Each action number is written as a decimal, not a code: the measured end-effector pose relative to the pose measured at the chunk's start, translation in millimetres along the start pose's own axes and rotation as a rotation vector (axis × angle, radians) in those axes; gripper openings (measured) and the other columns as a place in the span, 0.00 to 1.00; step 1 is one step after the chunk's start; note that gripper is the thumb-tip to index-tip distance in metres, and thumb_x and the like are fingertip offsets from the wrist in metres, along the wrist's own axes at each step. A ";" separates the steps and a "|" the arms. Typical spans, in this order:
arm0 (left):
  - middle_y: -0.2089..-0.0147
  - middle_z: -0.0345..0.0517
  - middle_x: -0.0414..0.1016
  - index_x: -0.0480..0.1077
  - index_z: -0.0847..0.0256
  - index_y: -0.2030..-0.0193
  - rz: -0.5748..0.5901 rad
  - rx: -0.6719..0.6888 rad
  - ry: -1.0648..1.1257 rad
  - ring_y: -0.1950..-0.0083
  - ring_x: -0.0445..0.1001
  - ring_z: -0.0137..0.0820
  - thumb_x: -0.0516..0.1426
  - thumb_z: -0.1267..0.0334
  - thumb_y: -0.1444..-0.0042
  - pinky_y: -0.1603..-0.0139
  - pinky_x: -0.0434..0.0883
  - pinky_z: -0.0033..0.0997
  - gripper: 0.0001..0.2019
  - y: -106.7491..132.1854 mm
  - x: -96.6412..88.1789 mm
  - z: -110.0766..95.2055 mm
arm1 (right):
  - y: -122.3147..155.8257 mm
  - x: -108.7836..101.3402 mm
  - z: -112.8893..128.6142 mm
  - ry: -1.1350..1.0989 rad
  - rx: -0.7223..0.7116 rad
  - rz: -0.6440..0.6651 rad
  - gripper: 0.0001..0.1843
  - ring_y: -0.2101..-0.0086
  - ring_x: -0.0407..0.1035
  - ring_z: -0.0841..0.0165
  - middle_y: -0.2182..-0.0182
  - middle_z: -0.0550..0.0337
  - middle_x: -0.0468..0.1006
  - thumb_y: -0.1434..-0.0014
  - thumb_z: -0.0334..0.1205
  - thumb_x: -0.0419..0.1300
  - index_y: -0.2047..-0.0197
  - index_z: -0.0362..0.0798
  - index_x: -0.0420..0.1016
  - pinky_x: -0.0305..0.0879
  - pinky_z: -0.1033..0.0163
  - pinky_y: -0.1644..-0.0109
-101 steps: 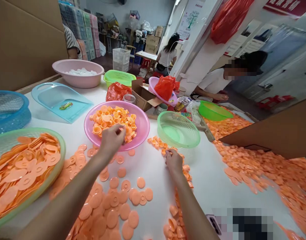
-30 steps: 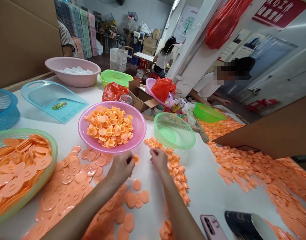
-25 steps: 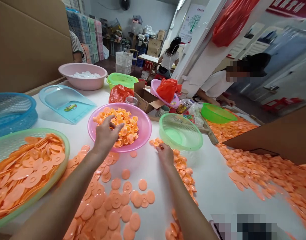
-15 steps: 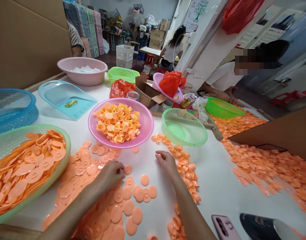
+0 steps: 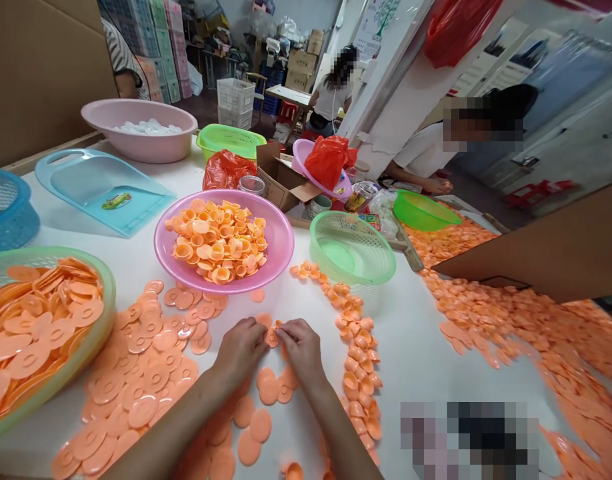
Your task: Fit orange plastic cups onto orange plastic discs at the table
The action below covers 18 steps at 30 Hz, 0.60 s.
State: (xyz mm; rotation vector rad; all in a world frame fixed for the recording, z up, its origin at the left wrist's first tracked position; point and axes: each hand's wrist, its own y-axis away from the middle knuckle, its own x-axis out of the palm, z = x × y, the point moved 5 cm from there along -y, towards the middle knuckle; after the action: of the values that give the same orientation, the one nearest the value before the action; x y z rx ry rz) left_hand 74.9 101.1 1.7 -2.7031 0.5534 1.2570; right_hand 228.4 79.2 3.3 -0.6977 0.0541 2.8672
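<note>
My left hand (image 5: pixel 242 350) and my right hand (image 5: pixel 301 348) meet over the white table (image 5: pixel 426 360), fingertips pinched together on a small orange plastic piece (image 5: pixel 273 335). Flat orange discs (image 5: pixel 151 360) lie scattered under and left of my left hand. A line of small orange cups (image 5: pixel 356 347) runs along the right of my right hand. Just beyond my hands stands a pink bowl (image 5: pixel 281 233) heaped with assembled orange pieces (image 5: pixel 216 240).
A green basin (image 5: pixel 106 300) of orange discs sits at the left, an empty green basket (image 5: pixel 353 250) right of the pink bowl. Blue basket (image 5: pixel 6 213), blue scoop (image 5: pixel 103 190), pink basin (image 5: pixel 141 130) behind. Orange parts (image 5: pixel 511 327) cover the right; other people sit beyond.
My left hand went to the pink bowl, came back to the discs, then joined my right hand. Both hands now pinch one orange piece between them.
</note>
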 end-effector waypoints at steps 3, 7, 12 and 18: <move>0.65 0.42 0.71 0.70 0.58 0.69 -0.002 0.000 -0.039 0.60 0.69 0.32 0.55 0.66 0.44 0.64 0.59 0.28 0.04 3.2 3.3 -1.4 | 7.5 5.9 2.9 0.156 -0.107 -0.001 0.10 0.67 0.70 0.67 0.69 0.58 0.72 0.39 0.39 0.58 0.66 0.50 0.80 0.67 0.62 0.60; 0.65 0.43 0.72 0.71 0.58 0.67 -0.015 -0.005 -0.057 0.61 0.69 0.32 0.54 0.64 0.42 0.65 0.58 0.28 0.06 3.8 2.9 -2.1 | 20.8 17.2 3.1 0.311 -0.199 0.043 0.12 0.65 0.68 0.66 0.68 0.57 0.70 0.35 0.35 0.53 0.64 0.49 0.78 0.65 0.63 0.60; 0.66 0.43 0.76 0.76 0.59 0.66 0.069 -0.050 0.208 0.65 0.71 0.29 0.52 0.70 0.45 0.64 0.61 0.27 0.11 -12.0 1.3 -0.5 | 27.8 23.5 6.3 0.501 -0.292 0.038 0.13 0.65 0.64 0.66 0.68 0.57 0.68 0.33 0.34 0.51 0.63 0.50 0.76 0.62 0.63 0.62; 0.75 0.40 0.74 0.74 0.62 0.76 0.119 -0.126 0.302 0.71 0.69 0.27 0.55 0.68 0.50 0.68 0.60 0.25 0.08 -34.1 11.2 -3.0 | 27.9 25.0 9.4 0.614 -0.436 -0.029 0.15 0.67 0.58 0.64 0.71 0.58 0.66 0.34 0.29 0.48 0.69 0.49 0.71 0.57 0.61 0.64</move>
State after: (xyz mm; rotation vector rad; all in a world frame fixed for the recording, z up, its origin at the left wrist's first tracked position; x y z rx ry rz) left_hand 96.3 128.8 -6.7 -3.0308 0.6986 0.9393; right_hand 197.0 56.9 -0.1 -1.6145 -0.5003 2.5369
